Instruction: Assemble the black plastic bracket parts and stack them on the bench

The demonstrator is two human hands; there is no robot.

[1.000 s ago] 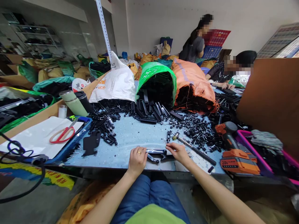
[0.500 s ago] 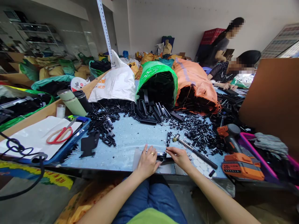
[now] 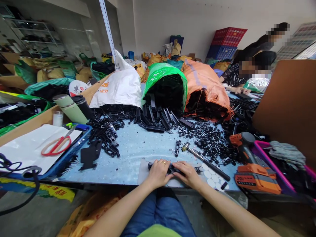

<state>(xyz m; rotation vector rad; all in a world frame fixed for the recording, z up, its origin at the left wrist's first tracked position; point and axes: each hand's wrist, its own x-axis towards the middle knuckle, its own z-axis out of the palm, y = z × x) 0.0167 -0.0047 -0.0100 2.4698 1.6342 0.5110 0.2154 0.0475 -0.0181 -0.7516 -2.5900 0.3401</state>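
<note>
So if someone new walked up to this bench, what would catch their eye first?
Probably the bright green plastic sack, lying open at the back of the bench between a white woven sack and an orange woven sack. Next, perhaps, the orange and grey power tool at the right, beside a pink-rimmed bin, and the red-handled scissors on white paper at the left.

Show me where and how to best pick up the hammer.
I'd take the hammer by its dark grip, right hand coming down from above on the near right side. It lies flat, its grip slanting toward the near edge of the table, its head pointing away.
</note>
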